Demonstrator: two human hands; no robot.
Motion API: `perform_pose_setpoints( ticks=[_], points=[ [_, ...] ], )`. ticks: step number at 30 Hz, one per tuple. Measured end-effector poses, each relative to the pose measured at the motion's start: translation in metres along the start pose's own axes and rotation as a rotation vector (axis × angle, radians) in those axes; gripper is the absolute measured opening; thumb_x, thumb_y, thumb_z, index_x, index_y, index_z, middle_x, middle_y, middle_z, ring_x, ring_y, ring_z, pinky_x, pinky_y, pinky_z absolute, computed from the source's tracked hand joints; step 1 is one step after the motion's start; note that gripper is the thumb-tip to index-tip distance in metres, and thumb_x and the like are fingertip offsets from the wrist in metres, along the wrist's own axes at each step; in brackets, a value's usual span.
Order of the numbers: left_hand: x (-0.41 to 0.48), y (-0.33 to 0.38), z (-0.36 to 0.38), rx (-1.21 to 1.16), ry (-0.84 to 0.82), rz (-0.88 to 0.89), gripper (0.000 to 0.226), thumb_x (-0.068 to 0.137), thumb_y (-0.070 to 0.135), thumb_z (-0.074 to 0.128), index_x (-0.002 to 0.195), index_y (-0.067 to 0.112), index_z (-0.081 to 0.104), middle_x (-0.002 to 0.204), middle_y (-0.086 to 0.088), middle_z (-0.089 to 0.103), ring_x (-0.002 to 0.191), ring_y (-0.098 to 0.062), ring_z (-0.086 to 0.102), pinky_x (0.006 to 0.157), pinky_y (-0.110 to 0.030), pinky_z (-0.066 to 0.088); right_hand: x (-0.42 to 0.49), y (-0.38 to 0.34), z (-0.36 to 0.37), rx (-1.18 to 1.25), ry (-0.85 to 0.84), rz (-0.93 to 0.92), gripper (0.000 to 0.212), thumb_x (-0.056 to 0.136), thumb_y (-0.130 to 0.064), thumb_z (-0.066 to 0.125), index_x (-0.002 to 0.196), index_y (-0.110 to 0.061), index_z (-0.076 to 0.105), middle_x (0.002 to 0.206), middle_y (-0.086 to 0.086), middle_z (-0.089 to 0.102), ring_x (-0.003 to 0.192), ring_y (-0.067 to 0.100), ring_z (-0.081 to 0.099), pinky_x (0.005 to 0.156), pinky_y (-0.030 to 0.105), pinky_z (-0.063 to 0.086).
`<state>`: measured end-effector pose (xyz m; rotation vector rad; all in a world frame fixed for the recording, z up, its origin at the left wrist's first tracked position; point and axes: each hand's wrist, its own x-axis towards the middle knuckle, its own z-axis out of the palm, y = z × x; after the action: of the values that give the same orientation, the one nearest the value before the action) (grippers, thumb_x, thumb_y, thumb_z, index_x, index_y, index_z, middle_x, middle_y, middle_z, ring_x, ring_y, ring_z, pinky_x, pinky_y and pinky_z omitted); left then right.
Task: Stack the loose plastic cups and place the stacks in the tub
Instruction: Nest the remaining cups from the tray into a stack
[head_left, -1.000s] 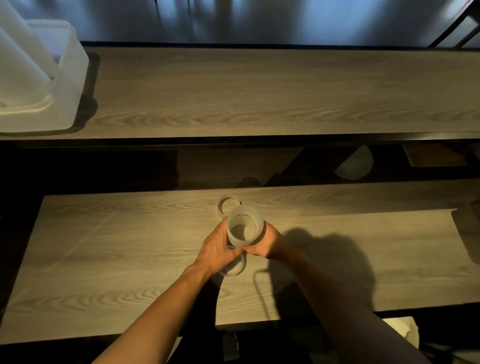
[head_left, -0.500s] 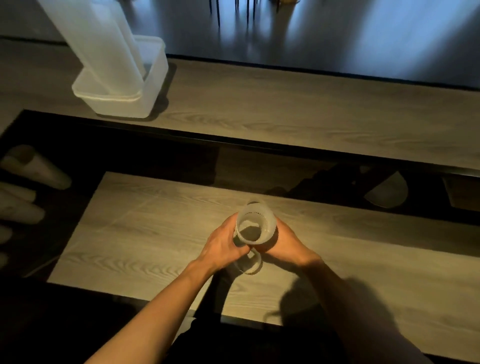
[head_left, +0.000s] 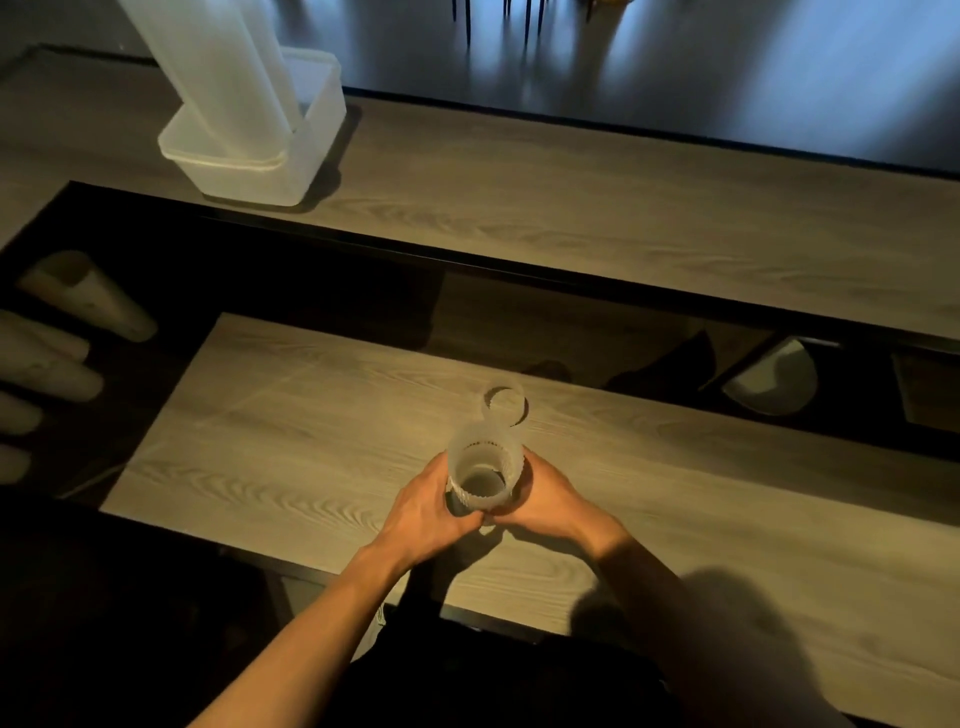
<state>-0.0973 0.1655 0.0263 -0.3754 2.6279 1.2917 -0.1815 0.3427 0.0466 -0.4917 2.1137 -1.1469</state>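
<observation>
Head view: left hand (head_left: 423, 512) and right hand (head_left: 553, 501) curl round a short stack of frosted cups (head_left: 483, 467) at 6 o'clock, one on each side. I cannot tell whether it rests on the near table (head_left: 291, 415) or is lifted. One loose cup (head_left: 505, 406) stands just behind it, toward 12. The tub (head_left: 249, 182) sits at 11 o'clock on the far counter and already holds tall stacks (head_left: 218, 67). More cups (head_left: 88, 301) lie on their sides at 9 o'clock, off the table. Judgement: partly done, since the held stack is not yet in the tub. No brands, labels or writing legible.
</observation>
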Motion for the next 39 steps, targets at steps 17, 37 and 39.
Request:
perform_pose_setpoints(
  ticks=[17, 37, 39],
  points=[
    [-0.009, -0.015, 0.001, 0.057, -0.015, 0.02, 0.078, 0.067, 0.046, 0.081, 0.137, 0.037, 0.047, 0.126, 0.019, 0.056, 0.105, 0.001, 0.057, 0.085, -0.015, 0.047, 0.004, 0.019, 0.02, -0.096, 0.018, -0.034, 0.083, 0.065, -0.033, 0.09, 0.135, -0.037, 0.047, 0.13, -0.018, 0.055, 0.123, 0.002, 0.052, 0.104, 0.041, 0.048],
    [0.026, -0.065, -0.015, -0.002, -0.077, -0.126, 0.081, 0.062, 0.063, 0.079, 0.133, 0.041, 0.047, 0.118, 0.024, 0.06, 0.106, 0.003, 0.058, 0.086, -0.018, 0.049, 0.07, 0.024, 0.044, -0.075, -0.059, 0.013, 0.08, 0.067, -0.024, 0.089, 0.136, -0.037, 0.048, 0.135, -0.013, 0.056, 0.123, 0.003, 0.055, 0.104, 0.034, 0.049],
    [0.026, -0.067, -0.021, 0.004, -0.108, -0.132, 0.087, 0.062, 0.057, 0.082, 0.138, 0.04, 0.042, 0.121, 0.024, 0.056, 0.108, 0.002, 0.056, 0.088, -0.018, 0.047, 0.075, 0.022, 0.031, -0.149, 0.066, 0.101, 0.062, 0.079, -0.018, 0.079, 0.128, -0.043, 0.051, 0.127, -0.013, 0.059, 0.115, 0.005, 0.058, 0.1, 0.038, 0.052]
  ],
)
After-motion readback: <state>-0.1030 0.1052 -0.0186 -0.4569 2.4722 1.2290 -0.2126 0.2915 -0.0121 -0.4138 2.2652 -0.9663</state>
